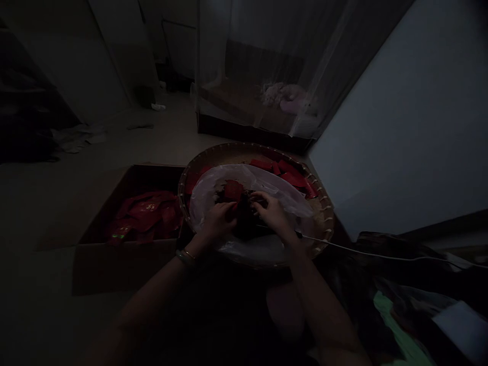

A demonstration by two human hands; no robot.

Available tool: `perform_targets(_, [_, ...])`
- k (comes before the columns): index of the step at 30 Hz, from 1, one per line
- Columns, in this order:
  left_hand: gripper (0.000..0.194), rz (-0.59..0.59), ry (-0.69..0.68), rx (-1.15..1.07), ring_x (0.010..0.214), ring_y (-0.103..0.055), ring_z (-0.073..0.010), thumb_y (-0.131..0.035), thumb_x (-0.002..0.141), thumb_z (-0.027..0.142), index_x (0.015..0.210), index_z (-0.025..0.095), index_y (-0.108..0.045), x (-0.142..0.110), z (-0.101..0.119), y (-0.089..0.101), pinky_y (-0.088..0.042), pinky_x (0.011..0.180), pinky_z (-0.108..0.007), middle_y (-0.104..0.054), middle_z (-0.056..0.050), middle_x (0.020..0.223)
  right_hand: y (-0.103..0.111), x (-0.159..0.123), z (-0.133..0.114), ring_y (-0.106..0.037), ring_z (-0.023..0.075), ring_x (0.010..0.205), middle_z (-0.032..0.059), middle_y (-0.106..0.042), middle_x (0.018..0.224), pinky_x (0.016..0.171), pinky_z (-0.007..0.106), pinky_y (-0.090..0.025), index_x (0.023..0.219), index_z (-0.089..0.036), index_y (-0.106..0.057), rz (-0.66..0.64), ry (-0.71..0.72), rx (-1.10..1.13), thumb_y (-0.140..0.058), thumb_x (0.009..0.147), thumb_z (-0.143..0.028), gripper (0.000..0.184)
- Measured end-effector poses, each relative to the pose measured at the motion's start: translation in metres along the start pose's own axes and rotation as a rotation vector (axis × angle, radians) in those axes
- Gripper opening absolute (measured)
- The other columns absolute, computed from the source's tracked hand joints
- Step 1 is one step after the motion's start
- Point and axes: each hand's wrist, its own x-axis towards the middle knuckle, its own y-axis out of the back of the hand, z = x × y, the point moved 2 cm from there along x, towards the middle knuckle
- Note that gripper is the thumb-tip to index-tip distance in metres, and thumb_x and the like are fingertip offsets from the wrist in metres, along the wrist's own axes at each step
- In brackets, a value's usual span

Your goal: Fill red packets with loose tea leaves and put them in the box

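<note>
The scene is dim. A round woven basket tray point(327, 218) stands in front of me, with a whitish plastic sheet point(263, 178) spread inside it. On the sheet lies a dark heap of loose bits point(247, 223), too dark to identify. My left hand point(219, 221) is closed at the left of the heap, with a small red packet between thumb and fingers. Just beyond its fingertips, another red packet point(233, 189) rests on the heap. My right hand point(272, 211) has its fingers curled together over the right of the heap, near dark crumbs; what they pinch is unclear.
Several red packets point(293, 178) lie along the tray's far right rim. To the left, an open cardboard box point(102, 254) contains red bags point(147, 211) with gold print. A white cable point(366, 253) runs rightward from the tray. Behind stands a netted bed point(244, 122); a pale wall point(404, 127) rises right.
</note>
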Motion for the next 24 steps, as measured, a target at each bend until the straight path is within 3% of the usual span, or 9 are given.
perform_targets(3, [0.048, 0.051, 0.030, -0.035, 0.096, -0.061, -0.0221, -0.065, 0.070, 0.017, 0.117, 0.016, -0.056, 0.002, 0.002, 0.003, -0.050, 0.083, -0.037, -0.066, -0.009, 0.107, -0.013, -0.002, 0.017, -0.062, 0.0195, 0.098, 0.0078, -0.067, 0.106, 0.087, 0.032, -0.047, 0.108, -0.016, -0.062, -0.228, 0.051, -0.255, -0.058, 0.071, -0.010, 0.037])
perform_targets(5, [0.048, 0.082, 0.042, -0.037, 0.097, -0.061, -0.0227, -0.066, 0.069, 0.017, 0.116, 0.016, -0.057, 0.002, 0.002, 0.005, -0.050, 0.083, -0.038, -0.066, -0.010, 0.107, -0.026, -0.007, 0.023, -0.059, 0.0215, 0.102, 0.0086, -0.066, 0.108, 0.090, 0.032, -0.044, 0.109, -0.017, -0.063, -0.401, 0.070, -0.422, -0.063, 0.069, -0.011, 0.041])
perform_targets(7, [0.048, 0.100, 0.047, -0.032, 0.097, -0.061, -0.0229, -0.066, 0.068, 0.016, 0.115, 0.017, -0.057, 0.002, 0.003, 0.007, -0.051, 0.084, -0.038, -0.066, -0.009, 0.107, -0.038, -0.011, 0.025, -0.057, 0.0230, 0.105, 0.0103, -0.064, 0.111, 0.090, 0.032, -0.043, 0.113, -0.017, -0.062, -0.473, 0.062, -0.565, -0.065, 0.069, -0.014, 0.044])
perform_targets(11, [0.048, 0.098, 0.046, -0.029, 0.097, -0.062, -0.0225, -0.065, 0.068, 0.015, 0.116, 0.018, -0.057, 0.003, 0.005, 0.008, -0.051, 0.084, -0.037, -0.066, -0.009, 0.108, -0.054, -0.012, 0.027, -0.055, 0.0229, 0.107, 0.0139, -0.058, 0.117, 0.090, 0.031, -0.042, 0.116, -0.016, -0.061, -0.490, 0.049, -0.719, -0.061, 0.076, -0.015, 0.040])
perform_targets(15, [0.048, 0.083, 0.038, -0.010, 0.097, -0.062, -0.0229, -0.065, 0.068, 0.015, 0.115, 0.018, -0.057, 0.003, 0.005, 0.009, -0.051, 0.085, -0.038, -0.066, -0.009, 0.107, -0.060, -0.009, 0.032, -0.058, 0.0214, 0.102, 0.0140, -0.060, 0.112, 0.088, 0.029, -0.042, 0.111, -0.015, -0.064, -0.497, 0.044, -0.701, -0.056, 0.080, -0.013, 0.033])
perform_targets(24, [0.049, 0.072, 0.036, -0.031, 0.096, -0.062, -0.0232, -0.065, 0.068, 0.016, 0.116, 0.017, -0.057, 0.002, 0.004, 0.008, -0.051, 0.084, -0.039, -0.066, -0.009, 0.107, -0.047, -0.007, 0.032, -0.061, 0.0203, 0.096, 0.0096, -0.066, 0.103, 0.079, 0.025, -0.043, 0.108, -0.018, -0.065, -0.435, 0.025, -0.662, -0.054, 0.080, -0.016, 0.030])
